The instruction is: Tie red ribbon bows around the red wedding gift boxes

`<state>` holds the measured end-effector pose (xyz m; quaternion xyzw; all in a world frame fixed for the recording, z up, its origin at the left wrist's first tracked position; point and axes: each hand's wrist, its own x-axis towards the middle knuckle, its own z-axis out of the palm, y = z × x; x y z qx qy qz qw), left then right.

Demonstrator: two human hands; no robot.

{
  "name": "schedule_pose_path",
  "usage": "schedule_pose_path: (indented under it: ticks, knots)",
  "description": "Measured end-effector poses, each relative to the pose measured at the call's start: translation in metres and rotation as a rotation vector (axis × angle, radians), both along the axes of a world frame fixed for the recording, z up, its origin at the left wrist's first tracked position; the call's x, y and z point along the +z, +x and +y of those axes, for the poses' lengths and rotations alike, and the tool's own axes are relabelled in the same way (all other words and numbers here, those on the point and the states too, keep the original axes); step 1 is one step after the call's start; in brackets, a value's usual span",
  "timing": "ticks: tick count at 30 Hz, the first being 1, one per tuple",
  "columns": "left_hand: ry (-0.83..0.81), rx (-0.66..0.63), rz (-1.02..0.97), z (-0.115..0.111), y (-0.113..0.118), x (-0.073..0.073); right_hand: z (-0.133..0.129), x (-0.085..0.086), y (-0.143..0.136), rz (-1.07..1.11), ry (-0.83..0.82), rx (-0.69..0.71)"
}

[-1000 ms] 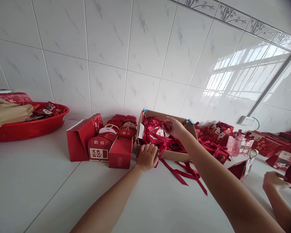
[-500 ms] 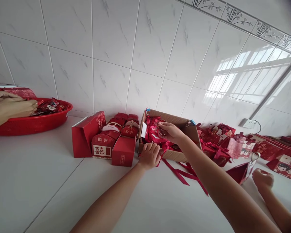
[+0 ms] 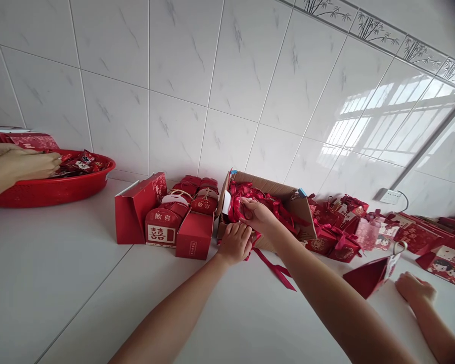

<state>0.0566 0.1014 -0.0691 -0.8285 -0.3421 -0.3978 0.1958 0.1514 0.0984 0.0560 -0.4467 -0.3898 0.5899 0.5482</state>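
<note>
An open cardboard box stands against the wall, filled with red ribbons. My left hand rests on the front left rim, its fingers curled over the edge; what they hold, if anything, is hidden. Inside the box, my right hand pinches red ribbon near the left side. One ribbon tail hangs out over the front onto the white table.
Red gift boxes stand left of the carton. Farther left, another person's hands are over a red basin of wrapped items. At right are more red boxes, a tilted red box and another person's hand.
My right hand has moved left and slightly down inside the box. Ribbon tails that hung over the front at the right are gone from the table. My left hand stays in place.
</note>
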Motion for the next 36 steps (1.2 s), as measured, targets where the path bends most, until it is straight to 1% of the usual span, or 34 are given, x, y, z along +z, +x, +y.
schedule_pose_path:
  ticks: [4,7,10,12,14,17,21,23,25,27,29,30,33,34,36]
  knots:
    - [-0.007,0.004,0.020,0.001,-0.001,-0.003,0.014,-0.006,-0.019,0.086,-0.073,-0.135]
    - [-0.008,-0.001,0.051,0.004,-0.002,-0.007,0.028,-0.012,-0.034,0.123,-0.141,-0.199]
    - [-0.007,-0.012,0.085,0.006,-0.004,-0.010,0.039,-0.017,-0.049,0.160,-0.162,-0.258]
    - [-0.010,-0.017,0.100,0.006,-0.005,-0.009,0.041,-0.014,-0.056,0.189,-0.141,-0.291]
    - [-0.015,-0.016,0.100,0.005,-0.006,-0.006,0.039,-0.003,-0.054,0.220,-0.102,-0.307]
    - [-0.024,-0.010,0.079,0.001,-0.006,0.001,0.026,0.027,-0.034,0.261,-0.035,-0.292]
    - [-0.034,-0.020,0.054,0.000,-0.005,0.009,-0.001,0.073,0.016,0.293,0.065,-0.262]
    - [-0.039,-0.027,0.047,0.001,-0.004,0.010,-0.019,0.085,0.043,0.278,0.122,-0.259]
    - [-0.042,-0.028,0.041,0.002,-0.003,0.010,-0.039,0.088,0.067,0.197,0.208,-0.242]
    - [-0.048,-0.024,0.034,0.003,-0.002,0.010,-0.059,0.080,0.088,0.092,0.265,-0.209]
    - [-0.056,-0.021,0.032,0.003,-0.002,0.011,-0.080,0.066,0.106,0.032,0.279,-0.153]
    - [-0.061,-0.022,0.032,0.003,-0.002,0.012,-0.090,0.057,0.114,0.013,0.266,-0.105]
    - [-0.072,-0.031,0.026,0.005,-0.001,0.018,-0.115,0.025,0.136,-0.119,0.195,0.102]
    - [-0.077,-0.035,0.021,0.006,-0.001,0.021,-0.122,0.013,0.142,-0.160,0.173,0.148]
    - [-0.090,-0.046,0.007,0.009,0.000,0.027,-0.135,-0.011,0.153,-0.211,0.120,0.186]
